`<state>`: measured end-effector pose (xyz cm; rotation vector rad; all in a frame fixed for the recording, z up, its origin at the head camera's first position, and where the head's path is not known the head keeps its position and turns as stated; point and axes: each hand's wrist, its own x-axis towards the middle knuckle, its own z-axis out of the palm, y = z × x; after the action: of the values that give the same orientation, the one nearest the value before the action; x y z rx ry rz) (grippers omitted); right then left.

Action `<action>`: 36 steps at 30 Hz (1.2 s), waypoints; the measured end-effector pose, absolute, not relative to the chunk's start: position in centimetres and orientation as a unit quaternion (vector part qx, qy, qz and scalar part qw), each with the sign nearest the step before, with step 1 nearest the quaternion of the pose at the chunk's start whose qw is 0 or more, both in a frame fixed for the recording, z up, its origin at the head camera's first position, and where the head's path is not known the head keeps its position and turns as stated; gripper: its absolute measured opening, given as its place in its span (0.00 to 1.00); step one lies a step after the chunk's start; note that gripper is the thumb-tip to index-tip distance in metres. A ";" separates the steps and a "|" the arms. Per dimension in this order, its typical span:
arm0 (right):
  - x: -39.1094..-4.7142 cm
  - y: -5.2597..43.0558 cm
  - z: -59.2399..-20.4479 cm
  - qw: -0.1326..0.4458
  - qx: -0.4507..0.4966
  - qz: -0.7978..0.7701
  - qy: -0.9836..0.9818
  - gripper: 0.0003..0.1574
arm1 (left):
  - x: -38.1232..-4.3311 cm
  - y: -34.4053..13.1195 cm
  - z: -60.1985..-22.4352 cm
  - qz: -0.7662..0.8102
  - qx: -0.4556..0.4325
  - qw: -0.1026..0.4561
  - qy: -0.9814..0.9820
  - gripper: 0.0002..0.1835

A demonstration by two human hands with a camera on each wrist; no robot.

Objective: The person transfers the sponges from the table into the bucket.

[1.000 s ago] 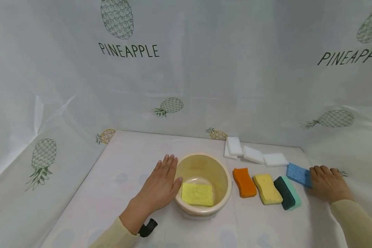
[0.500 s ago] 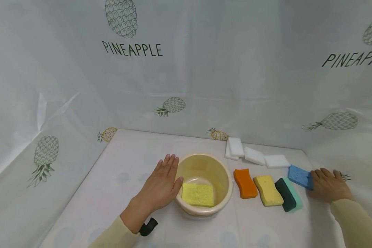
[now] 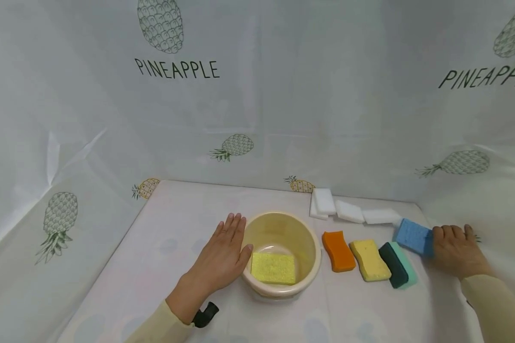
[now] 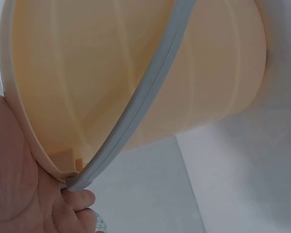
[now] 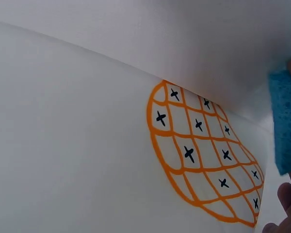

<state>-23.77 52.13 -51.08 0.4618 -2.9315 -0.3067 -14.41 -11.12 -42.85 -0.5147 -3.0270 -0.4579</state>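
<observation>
In the head view my left hand (image 3: 223,252) lies with straight fingers against the left rim of a cream bucket (image 3: 279,227). A yellow sponge (image 3: 273,268) rests flat on the bucket's bottom. The left wrist view shows the palm at the rim, beside the end of a grey handle (image 4: 136,104). At the right, my right hand (image 3: 459,250) grips a blue sponge (image 3: 413,237) by its right end. The right wrist view catches the blue sponge (image 5: 287,121) between thumb and fingers, partly cut off by the frame edge.
Right of the bucket lie an orange sponge (image 3: 339,251), a pale yellow sponge (image 3: 370,260) and a dark green and mint sponge (image 3: 398,265). Several white sponges (image 3: 349,211) line the back edge. A black curved object (image 3: 206,315) shows by the left wrist. Pineapple-print sheeting (image 3: 326,95) stands behind.
The blue sponge has tilted up in my right hand, which has shifted slightly, and the sponge now overlaps the nearest white one. My left hand stays at the bucket rim.
</observation>
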 end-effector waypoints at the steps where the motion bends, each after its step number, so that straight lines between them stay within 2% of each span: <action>1: -23.7 52.2 -51.0 0.088 0.157 -0.105 -0.978 0.22 | -14.4 -11.1 -42.9 -0.148 -0.166 0.018 -0.975 0.39; 3: -23.6 52.1 -50.8 0.106 0.161 -0.110 -0.975 0.25 | -14.4 -11.2 -42.9 -0.150 -0.166 0.018 -0.975 0.39; 10: -23.3 51.0 -49.6 0.117 0.172 -0.108 -0.972 0.54 | -14.4 -11.2 -43.0 -0.157 -0.168 0.020 -0.973 0.39; 13: -23.3 50.0 -49.2 0.125 0.190 -0.107 -0.968 0.59 | -14.3 -11.2 -42.9 -0.161 -0.170 0.021 -0.972 0.38; 26: -23.0 47.6 -47.2 0.166 0.202 -0.083 -0.962 0.55 | -14.4 -11.3 -42.9 -0.161 -0.173 0.023 -0.971 0.38; 31: -23.4 45.3 -45.7 0.176 0.207 -0.094 -0.958 0.58 | -14.4 -11.3 -42.8 -0.161 -0.172 0.019 -0.972 0.39; 36: -23.5 42.4 -44.5 0.185 0.218 -0.098 -0.953 0.57 | -14.4 -11.3 -42.7 -0.156 -0.173 0.016 -0.972 0.39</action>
<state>-23.48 42.36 -44.45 0.6152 -2.6851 -0.2773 -14.40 -11.31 -42.65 -0.5383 -3.0242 -0.4857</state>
